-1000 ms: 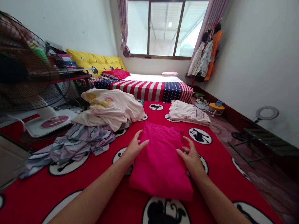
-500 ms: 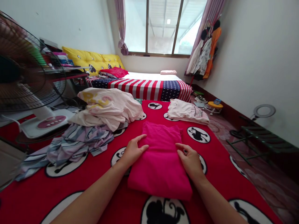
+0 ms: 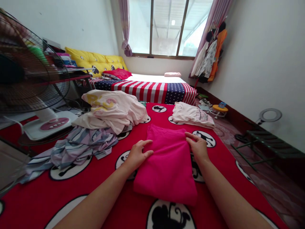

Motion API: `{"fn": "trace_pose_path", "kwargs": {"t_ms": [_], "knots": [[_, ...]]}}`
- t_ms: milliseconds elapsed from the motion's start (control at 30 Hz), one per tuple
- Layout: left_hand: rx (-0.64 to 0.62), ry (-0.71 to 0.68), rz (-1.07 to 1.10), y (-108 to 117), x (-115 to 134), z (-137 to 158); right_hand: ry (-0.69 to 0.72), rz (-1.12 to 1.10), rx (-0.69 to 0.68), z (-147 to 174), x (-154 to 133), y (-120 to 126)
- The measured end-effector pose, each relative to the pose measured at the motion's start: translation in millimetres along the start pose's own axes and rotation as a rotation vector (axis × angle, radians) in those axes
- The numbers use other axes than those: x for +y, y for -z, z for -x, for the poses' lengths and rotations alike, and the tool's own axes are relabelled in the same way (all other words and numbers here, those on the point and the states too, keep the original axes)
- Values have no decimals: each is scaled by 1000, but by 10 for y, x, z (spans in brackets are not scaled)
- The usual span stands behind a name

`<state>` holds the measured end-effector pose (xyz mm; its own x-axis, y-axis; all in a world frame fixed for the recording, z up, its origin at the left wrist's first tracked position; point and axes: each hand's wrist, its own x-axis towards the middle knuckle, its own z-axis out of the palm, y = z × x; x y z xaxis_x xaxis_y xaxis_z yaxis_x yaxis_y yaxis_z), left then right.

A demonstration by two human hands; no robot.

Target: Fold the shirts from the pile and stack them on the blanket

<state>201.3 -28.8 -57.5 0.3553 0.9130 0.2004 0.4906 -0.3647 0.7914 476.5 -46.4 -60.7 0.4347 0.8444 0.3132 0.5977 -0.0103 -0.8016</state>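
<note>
A bright pink folded garment [image 3: 168, 165] lies flat on the red bedspread [image 3: 221, 178], its lower fold toward me. My left hand [image 3: 138, 156] rests at its left edge, open, with the thumb and forefinger apart and their tips touching the cloth. At the far right corner, my right hand [image 3: 198, 148] has its thumb and fingertips closed on the garment's edge. Left of the pink garment are a rumpled cream shirt [image 3: 119, 108] with yellow lettering and a crumpled grey-and-lilac striped cloth [image 3: 81, 148]. Beyond it to the right lies a pale folded garment [image 3: 190, 114].
A standing fan [image 3: 49, 122] is close on the left, beside a cluttered desk [image 3: 78, 70]. Another bed with a stars-and-stripes cover [image 3: 147, 90] stands under the window. To the right are a small yellow stool [image 3: 219, 108], a dark green rack [image 3: 274, 143] and a ring light [image 3: 270, 114].
My right hand has slid away from me along the garment's right edge to the far corner, and that edge now lies smoother and slightly farther out. My left hand has barely moved.
</note>
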Motion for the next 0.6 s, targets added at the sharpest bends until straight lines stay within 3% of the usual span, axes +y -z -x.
{"fn": "trace_pose_path", "kwargs": {"t_ms": [133, 233, 333, 400, 467, 600], "knots": [[17, -6, 19, -23, -33, -9, 84, 105, 16, 46, -42, -43], [-20, 40, 154, 49, -9, -22, 119, 217, 8, 129, -133, 26], [-223, 143, 305, 222, 75, 26, 138, 313, -67, 377, -221, 241], [-429, 201, 321, 362, 154, 126, 117, 320, -195, 663, -261, 433], [-589, 172, 277, 484, 234, 278, 81, 324, -338, 1001, -285, 608], [-647, 36, 159, 584, 332, 616, 114, 298, -450, 1522, -306, 761]]}}
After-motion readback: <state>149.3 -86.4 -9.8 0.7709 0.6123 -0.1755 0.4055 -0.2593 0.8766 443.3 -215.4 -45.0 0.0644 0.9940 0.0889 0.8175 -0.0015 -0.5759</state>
